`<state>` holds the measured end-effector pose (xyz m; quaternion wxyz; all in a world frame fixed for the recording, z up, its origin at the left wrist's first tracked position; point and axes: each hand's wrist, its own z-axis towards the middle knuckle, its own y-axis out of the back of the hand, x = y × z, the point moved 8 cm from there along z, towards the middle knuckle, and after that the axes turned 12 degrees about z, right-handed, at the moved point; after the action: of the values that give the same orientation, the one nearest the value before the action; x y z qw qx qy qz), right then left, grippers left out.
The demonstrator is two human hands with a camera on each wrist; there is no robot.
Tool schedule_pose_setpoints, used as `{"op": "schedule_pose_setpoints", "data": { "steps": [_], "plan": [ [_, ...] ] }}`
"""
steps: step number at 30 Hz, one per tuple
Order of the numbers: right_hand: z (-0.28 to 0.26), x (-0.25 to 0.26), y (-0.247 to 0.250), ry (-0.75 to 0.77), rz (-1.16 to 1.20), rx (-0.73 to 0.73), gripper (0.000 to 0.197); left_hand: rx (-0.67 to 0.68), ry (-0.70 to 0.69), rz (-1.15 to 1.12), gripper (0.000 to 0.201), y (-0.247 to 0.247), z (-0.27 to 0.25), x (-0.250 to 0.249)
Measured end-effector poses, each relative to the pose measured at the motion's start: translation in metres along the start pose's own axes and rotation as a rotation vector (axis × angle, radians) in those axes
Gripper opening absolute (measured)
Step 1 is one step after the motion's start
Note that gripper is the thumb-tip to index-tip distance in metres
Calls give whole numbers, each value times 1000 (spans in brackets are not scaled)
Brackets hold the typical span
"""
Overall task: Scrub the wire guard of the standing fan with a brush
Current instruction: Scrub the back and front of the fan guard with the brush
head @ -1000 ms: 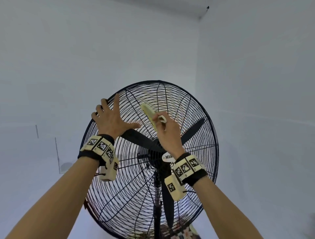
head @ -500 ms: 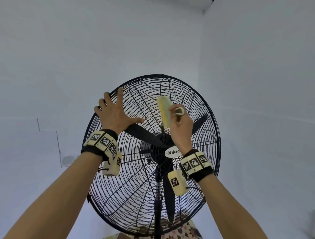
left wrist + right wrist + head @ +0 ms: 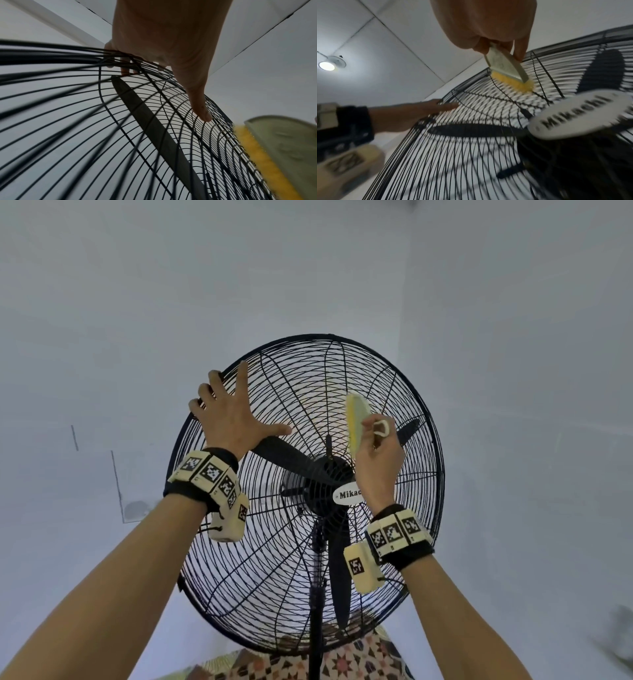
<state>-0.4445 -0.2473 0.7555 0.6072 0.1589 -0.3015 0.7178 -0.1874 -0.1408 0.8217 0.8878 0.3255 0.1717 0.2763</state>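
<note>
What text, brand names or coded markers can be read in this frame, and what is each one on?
"Mikachi": white oval badge at the hub of the wire guard; the head view shows only "Mikac", the rest hidden by the right hand.
Black-and-white square code markers on both wristbands: patterns, no readable words.

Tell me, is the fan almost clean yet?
Hard to say. No part of the wire guard looks plainly cleaner than the rest. Right now the right hand holds the brush with its yellow bristles on the wires above the hub, while the left hand lies flat on the upper left of the guard. The lower half probably still needs scrubbing.
</note>
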Motion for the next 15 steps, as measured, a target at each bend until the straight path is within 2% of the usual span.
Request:
{"op": "schedule_pose_setpoints", "data": {
  "steps": [1,5,7,11,13,15],
  "plan": [
    [-9,-3,-4,-8,-16,29,8,-1,2,2,145,0,0,1],
    [-35,2,-24,4,4,315,13,-7,10,-4,145,-1,1,4],
    [-29,2,-16,-27,79,283,8,3,6,-11,144,-2,1,4],
    [-5,-3,7,25,44,23,14,4,-4,5,145,0,0,1],
    [-5,-5,-3,52,-51,83,13,6,2,5,145,0,0,2],
    [-11,-7,-17,50,-54,249,7,7,6,-1,146,-1,1,4]
  ]
}}
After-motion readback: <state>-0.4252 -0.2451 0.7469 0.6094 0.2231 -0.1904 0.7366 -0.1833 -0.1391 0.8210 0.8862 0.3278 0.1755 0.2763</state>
